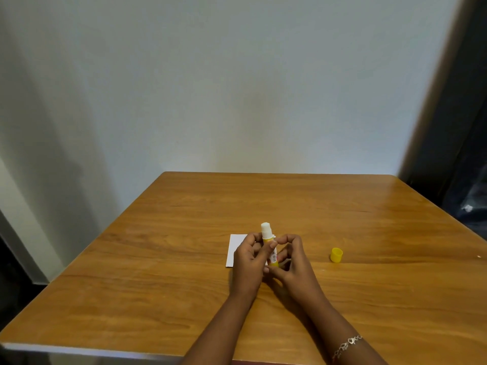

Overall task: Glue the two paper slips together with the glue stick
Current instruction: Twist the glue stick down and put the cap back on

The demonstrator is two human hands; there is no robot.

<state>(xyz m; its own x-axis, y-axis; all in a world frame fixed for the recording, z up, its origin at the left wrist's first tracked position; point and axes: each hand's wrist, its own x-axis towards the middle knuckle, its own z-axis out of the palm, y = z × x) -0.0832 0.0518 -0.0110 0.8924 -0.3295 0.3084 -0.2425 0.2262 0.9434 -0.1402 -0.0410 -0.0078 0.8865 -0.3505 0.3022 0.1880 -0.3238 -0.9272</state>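
Note:
An uncapped glue stick (pixel 268 234) with a yellow body and white tip stands upright between my hands, above the wooden table (pixel 158 272). My left hand (pixel 249 262) grips its body with thumb and fingers. My right hand (pixel 292 262) pinches its lower end. White paper (pixel 235 250) lies flat on the table under and behind my hands, mostly hidden; I cannot tell whether it is one slip or two.
The glue stick's yellow cap (pixel 336 255) lies on its side on the table to the right of my hands. A plain wall stands behind the table's far edge. A dark curtain hangs at the right.

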